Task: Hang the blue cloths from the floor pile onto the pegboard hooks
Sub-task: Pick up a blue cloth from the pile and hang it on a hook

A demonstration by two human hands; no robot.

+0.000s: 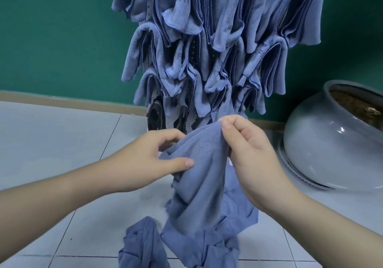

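I hold one blue cloth [199, 170] up in front of me, above the floor pile [145, 245] of crumpled blue cloths. My right hand [246, 149] pinches the cloth's top edge between thumb and fingers. My left hand [153, 160] grips its left side, thumb on top. The cloth hangs down to the pile. Behind it stands the pegboard [190, 93], nearly covered by several rows of hung blue cloths [207, 29]. Two black hooks [157, 112] near the pegboard's bottom left carry nothing.
A large grey ceramic pot [323, 143] with soil stands on the floor at the right, close to my right hand. Behind the pegboard is a green wall [62, 39] with a tan skirting. Pale floor tiles [51, 143] spread to the left.
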